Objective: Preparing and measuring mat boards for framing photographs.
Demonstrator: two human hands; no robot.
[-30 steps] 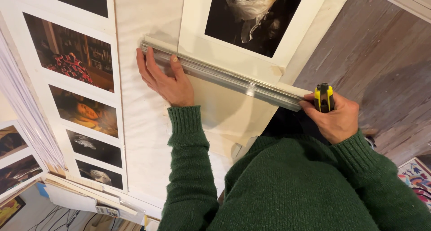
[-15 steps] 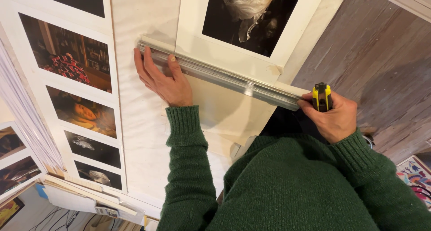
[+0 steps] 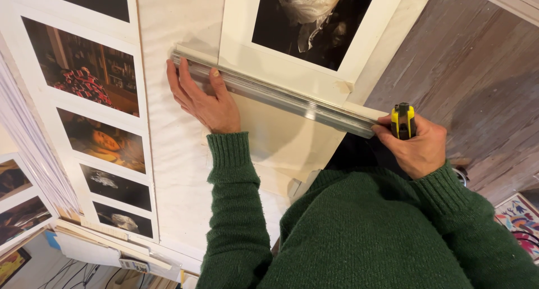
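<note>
- Head view, looking down: the right hand [image 3: 418,146] is closed around a yellow-and-black knife [image 3: 403,120], held at the near right end of a long metal ruler [image 3: 269,92].
- Left hand [image 3: 202,95] lies flat and spread on the ruler's far left end, fingers pressing it down, thumb on the metal edge.
- Compared with a second ago, both hands and the ruler sit in almost the same places; the knife has barely moved along the edge, so by my judgement any cut is only at its end point or paused.
- Both arms, in green knitted sleeves, reach forward, elbows bent, the left stretched further.
- Ruler lies slantwise across the white border of a dark print [image 3: 314,25], just below the picture area.
- Print rests on a pale tabletop [image 3: 168,154]; a sheet of smaller photos [image 3: 95,98] lies to the left, wooden floor [image 3: 483,59] to the right.
</note>
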